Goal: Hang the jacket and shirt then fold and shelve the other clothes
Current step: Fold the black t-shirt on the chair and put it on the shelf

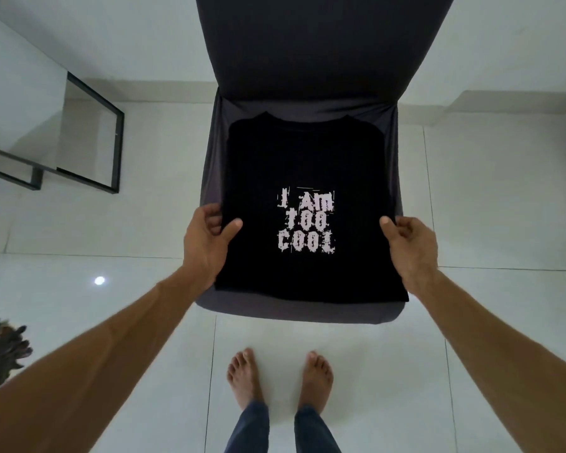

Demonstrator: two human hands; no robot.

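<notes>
Now folded black t-shirt on chair, left hand and right hand pinching its sides

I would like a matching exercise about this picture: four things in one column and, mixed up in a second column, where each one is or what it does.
Things:
1. black T-shirt
2. left hand
3. right hand
4. black-framed table

Places or states:
a. pinches the shirt's right edge
b. stands on the floor at the far left
c. lies flat on the chair seat
d. pinches the shirt's left edge

Pairs: 1-c, 2-d, 3-a, 4-b.
</notes>
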